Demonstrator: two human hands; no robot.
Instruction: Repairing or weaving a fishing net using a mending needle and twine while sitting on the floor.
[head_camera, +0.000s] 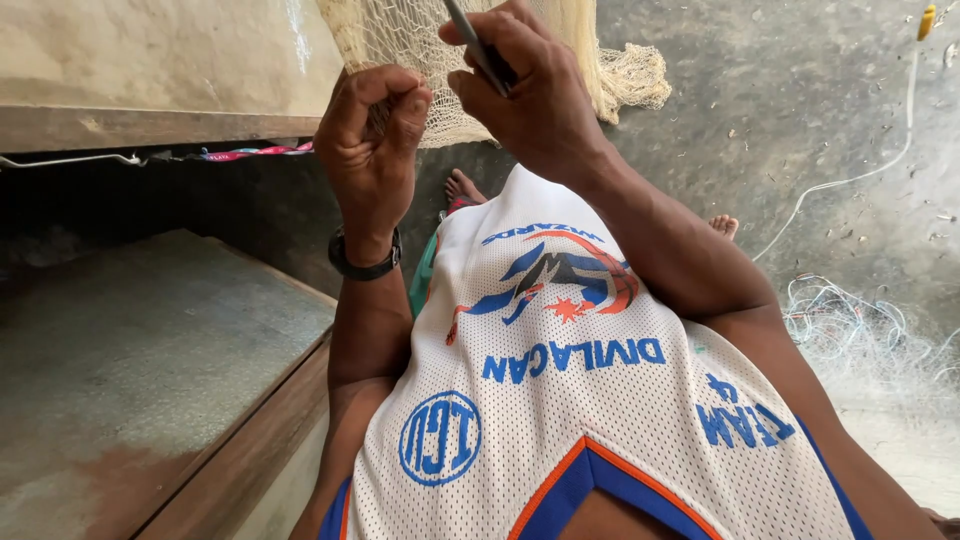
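A cream-coloured fishing net (420, 40) hangs down in front of me at the top of the view. My left hand (372, 140), with a black watch at the wrist, is closed on a fold of that net. My right hand (535, 90) is just to its right, pinching a thin grey netting needle (470, 40) that points up into the mesh. Both hands are raised above my white mesh jersey (560, 380) with blue and orange print. My bare feet (465, 187) show below the hands on the floor.
A wooden bench (150, 370) runs along the left, with a beam and a pale wall above it. The floor is grey concrete (800, 100). A white cord (850, 180) trails across it, and a tangle of pale blue fishing line (860, 330) lies at the right.
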